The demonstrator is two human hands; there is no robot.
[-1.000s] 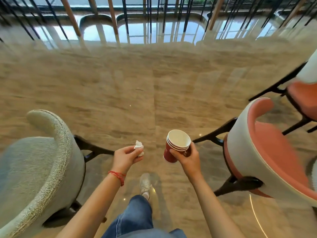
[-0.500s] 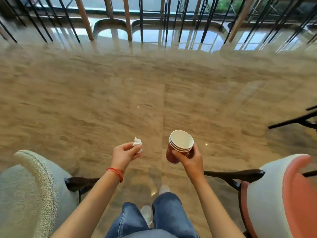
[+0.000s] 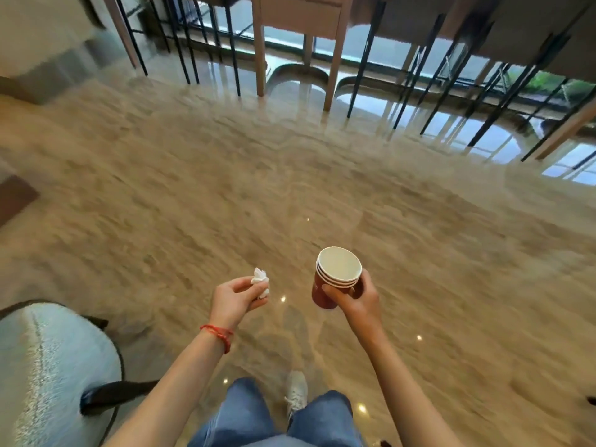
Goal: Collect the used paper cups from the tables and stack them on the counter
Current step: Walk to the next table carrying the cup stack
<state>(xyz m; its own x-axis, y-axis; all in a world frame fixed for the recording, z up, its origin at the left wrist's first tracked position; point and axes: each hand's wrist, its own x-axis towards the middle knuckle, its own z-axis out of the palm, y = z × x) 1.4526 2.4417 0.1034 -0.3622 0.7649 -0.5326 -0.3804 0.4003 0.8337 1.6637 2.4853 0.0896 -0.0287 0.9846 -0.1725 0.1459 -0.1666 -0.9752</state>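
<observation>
Glossy marble floor (image 3: 193, 195); right grip (image 3: 356, 303) around stacked cups (image 3: 335, 279), left grip (image 3: 235, 298) pinching tissue (image 3: 260, 280).

The floor (image 3: 193, 195) is showing as polished stone, glossy enough to be mirroring the windows; the stacked cups (image 3: 333, 279) are looking like paper, matt red outside and pale inside; the wad (image 3: 260, 282) the left hand (image 3: 235, 301) is pinching is looking like crumpled white tissue; the chair (image 3: 48, 366) is wearing nubbly cloth (pale, rough-looking); the jeans (image 3: 238, 414) are reading as denim; far table legs (image 3: 333, 59) are looking wooden.
</observation>
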